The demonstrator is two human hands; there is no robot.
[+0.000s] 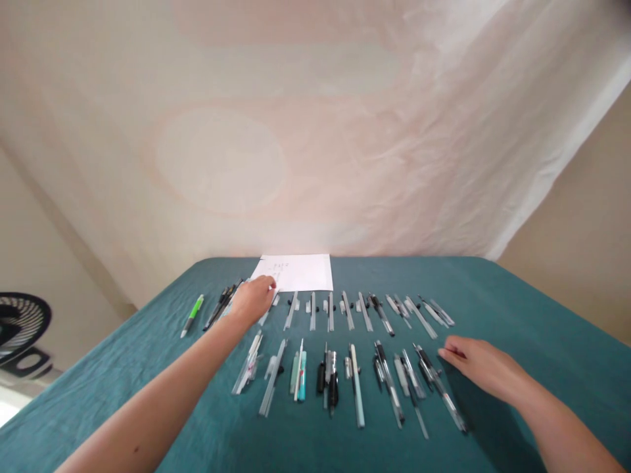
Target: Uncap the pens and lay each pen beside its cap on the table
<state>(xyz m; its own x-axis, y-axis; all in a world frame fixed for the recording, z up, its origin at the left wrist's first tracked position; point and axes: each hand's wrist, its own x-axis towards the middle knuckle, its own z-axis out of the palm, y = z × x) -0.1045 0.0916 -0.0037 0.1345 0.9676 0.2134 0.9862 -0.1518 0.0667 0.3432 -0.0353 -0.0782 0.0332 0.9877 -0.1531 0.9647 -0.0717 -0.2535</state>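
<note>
My left hand (254,299) reaches over the back row at its left end, beside the white paper (308,269). Its fingers are curled; whatever they may hold is hidden. A clear pen barrel (269,307) lies just by its fingertips. My right hand (479,362) is at the right end of the front row, with fingers closed together and nothing showing in them. Nearest to it is a clear pen with black parts (441,387). Between my hands lie two rows of pens taken apart, such as a clear barrel (273,378) and a pale barrel (357,387).
A green and grey pen (192,315) and a bunch of black pens (221,305) lie at the left on the teal tablecloth (197,420). A pale cloth sheet (345,131) hangs behind the table. A black fan (22,328) stands off the left edge.
</note>
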